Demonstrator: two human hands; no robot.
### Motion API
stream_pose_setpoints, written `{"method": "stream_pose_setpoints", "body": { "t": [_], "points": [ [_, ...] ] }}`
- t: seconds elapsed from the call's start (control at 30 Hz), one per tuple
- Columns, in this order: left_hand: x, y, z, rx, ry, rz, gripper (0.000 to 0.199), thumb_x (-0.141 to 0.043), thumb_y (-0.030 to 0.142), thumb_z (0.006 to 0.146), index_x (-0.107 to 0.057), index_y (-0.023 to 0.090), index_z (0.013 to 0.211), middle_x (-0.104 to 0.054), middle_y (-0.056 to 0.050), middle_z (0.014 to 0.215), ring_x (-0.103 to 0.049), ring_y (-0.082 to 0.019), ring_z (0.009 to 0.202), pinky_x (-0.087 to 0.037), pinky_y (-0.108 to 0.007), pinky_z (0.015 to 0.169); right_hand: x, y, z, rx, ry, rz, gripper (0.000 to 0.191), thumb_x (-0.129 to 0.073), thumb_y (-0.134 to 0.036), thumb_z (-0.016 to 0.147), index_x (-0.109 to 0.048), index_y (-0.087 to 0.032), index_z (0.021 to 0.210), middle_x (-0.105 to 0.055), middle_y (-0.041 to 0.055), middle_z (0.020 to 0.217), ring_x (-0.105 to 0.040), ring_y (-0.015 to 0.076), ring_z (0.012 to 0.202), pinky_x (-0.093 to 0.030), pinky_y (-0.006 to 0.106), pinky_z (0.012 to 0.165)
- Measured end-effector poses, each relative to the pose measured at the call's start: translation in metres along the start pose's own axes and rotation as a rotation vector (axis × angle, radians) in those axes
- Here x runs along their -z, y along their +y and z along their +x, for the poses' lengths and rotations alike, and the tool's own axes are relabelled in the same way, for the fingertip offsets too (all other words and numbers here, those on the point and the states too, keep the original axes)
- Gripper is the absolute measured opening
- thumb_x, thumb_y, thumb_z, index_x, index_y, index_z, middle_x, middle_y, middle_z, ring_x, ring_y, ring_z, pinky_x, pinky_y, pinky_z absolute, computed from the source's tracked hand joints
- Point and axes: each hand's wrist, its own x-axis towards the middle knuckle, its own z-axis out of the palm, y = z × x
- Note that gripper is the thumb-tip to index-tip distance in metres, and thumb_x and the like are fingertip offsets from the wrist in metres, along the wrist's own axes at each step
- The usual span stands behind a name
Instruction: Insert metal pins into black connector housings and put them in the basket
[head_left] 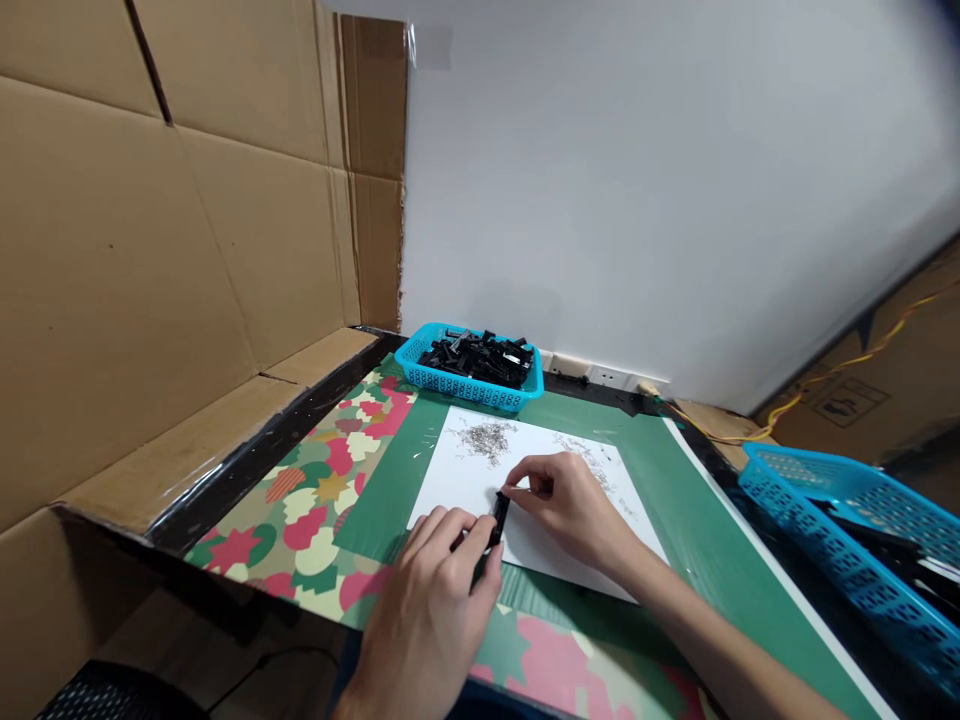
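Observation:
My left hand (450, 570) is closed around a small black plastic part (500, 515), near the front edge of a white board (540, 480). At the far end of that part, my right hand (559, 500) has thumb and forefinger pinched together. Whatever sits between those fingertips is too small to make out. A pile of tiny metal pieces (486, 440) lies on the board beyond my hands. More small pieces (592, 462) are scattered over the board's right side, behind my right hand.
At the back stands a blue basket (469, 388) heaped with black parts. Another blue basket (847, 560) at the right holds longer black parts. Cardboard (187, 250) walls the left side. A power strip (607, 377) and yellow cable (784, 405) run along the back right.

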Motion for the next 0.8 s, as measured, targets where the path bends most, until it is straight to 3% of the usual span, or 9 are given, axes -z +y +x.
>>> {"method": "stream_pose_setpoints", "body": {
  "t": [0.13, 0.8],
  "points": [
    [0.0003, -0.0005, -0.0007, 0.001, -0.012, 0.024, 0.019, -0.060, 0.009, 0.099, -0.069, 0.022, 0.111, -0.066, -0.003, 0.090, -0.065, -0.024, 0.086, -0.053, -0.044, 0.086, -0.0041, -0.0004, -0.0043, -0.014, 0.030, -0.096, 0.016, -0.065, -0.016, 0.087, -0.081, -0.021, 0.088, -0.054, -0.0040, 0.059, -0.044, 0.0130, 0.054, -0.032, 0.026, 0.057],
    [0.0015, 0.0000, -0.0006, 0.014, -0.024, 0.013, 0.017, -0.060, 0.010, 0.100, -0.069, 0.021, 0.110, -0.066, -0.003, 0.091, -0.065, -0.024, 0.086, -0.052, -0.044, 0.083, -0.0062, 0.0069, -0.0057, 0.039, 0.031, -0.175, 0.010, -0.071, -0.019, 0.089, -0.080, -0.022, 0.090, -0.063, -0.0032, 0.061, -0.053, 0.0131, 0.054, -0.036, 0.025, 0.059]
  ]
}}
